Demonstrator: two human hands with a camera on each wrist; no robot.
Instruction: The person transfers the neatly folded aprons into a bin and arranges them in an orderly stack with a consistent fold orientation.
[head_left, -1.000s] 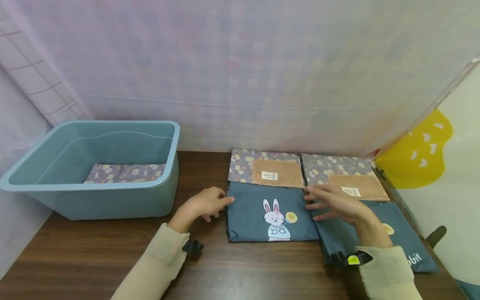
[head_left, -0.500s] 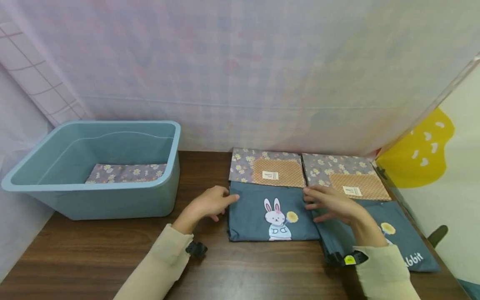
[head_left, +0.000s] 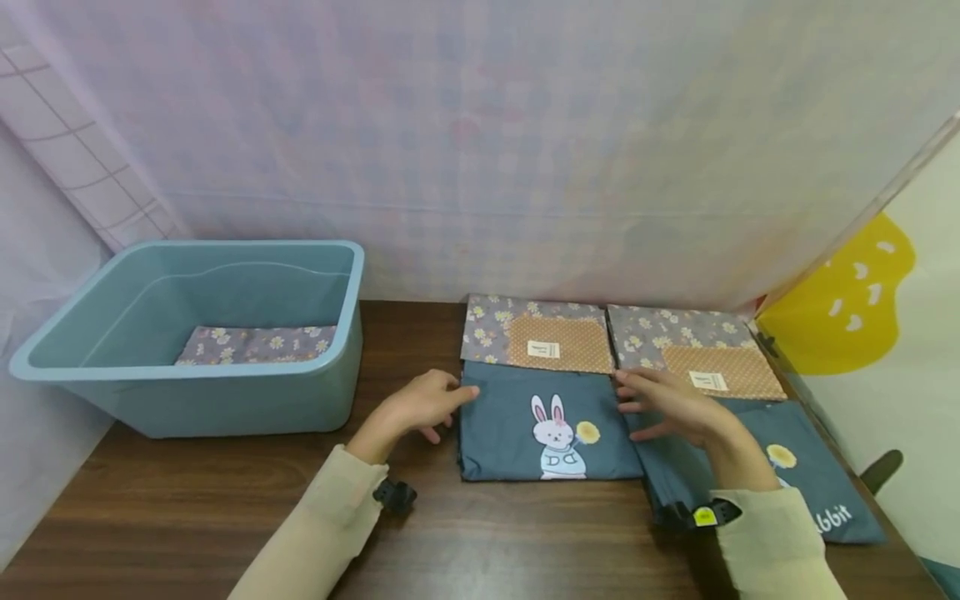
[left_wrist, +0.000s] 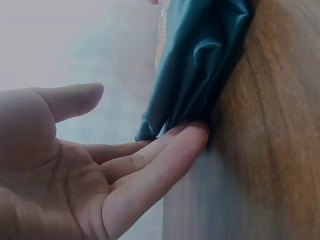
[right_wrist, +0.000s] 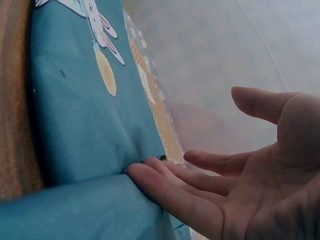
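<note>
A folded dark blue garment with a rabbit print (head_left: 551, 421) lies on the wooden table (head_left: 187, 500); its far part is floral with an orange dotted patch. My left hand (head_left: 427, 404) lies at its left edge, and in the left wrist view straight fingers (left_wrist: 165, 160) touch the blue cloth's edge (left_wrist: 200, 65). My right hand (head_left: 663, 404) rests at the garment's right edge, partly over a second, similar folded garment (head_left: 795, 467). In the right wrist view, relaxed fingers (right_wrist: 165, 187) touch the seam between the rabbit garment (right_wrist: 85, 120) and the second one (right_wrist: 75, 215). Neither hand grips anything.
A light blue plastic tub (head_left: 225, 400) stands at the left of the table with a folded floral cloth (head_left: 255, 343) on its floor. A pale curtain hangs behind. A white and yellow panel (head_left: 862, 308) borders the right side.
Almost nothing has changed. My left fingertips have crept slightly onto the rabbit garment's left edge; the right hand stays in place.
</note>
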